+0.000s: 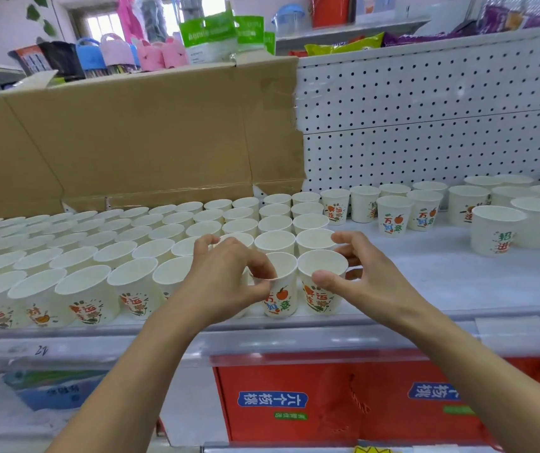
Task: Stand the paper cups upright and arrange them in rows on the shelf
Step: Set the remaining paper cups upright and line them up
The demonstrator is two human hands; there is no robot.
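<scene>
A person stands at a shop shelf (441, 289) with both bare arms stretched in from the aisle. At far left, a packed block of cups (98, 253) sits upright with mouths open. Its tight rows run from the front lip back to a flattened cardboard sheet (131, 135) propped along the rear of the shelf.

At the block's right end, in the front row, the left hand (229, 276) pinches the near rim of the apple cup (281, 291), thumb and curled fingers closed on the paper. Just beside it, rims almost touching, stands the flower cup (322, 286). The right hand (363, 273) holds it with the thumb on the near rim and the fingers curved round its far side. Both cups are upright on the shelf at the front edge, in line with the rows behind them.

Right of the hands a bare stretch of shelf separates the block from the scattered cups (392, 217). They stand upright in loose clusters against the white pegboard (425, 109), their printed sides facing out. More goods in bright wrappers sit on the ledge above.

On the level below, a blue and green pack (49, 387) lies at left, and red cartons (327, 403) with blue labels fill the space under the hands
</scene>
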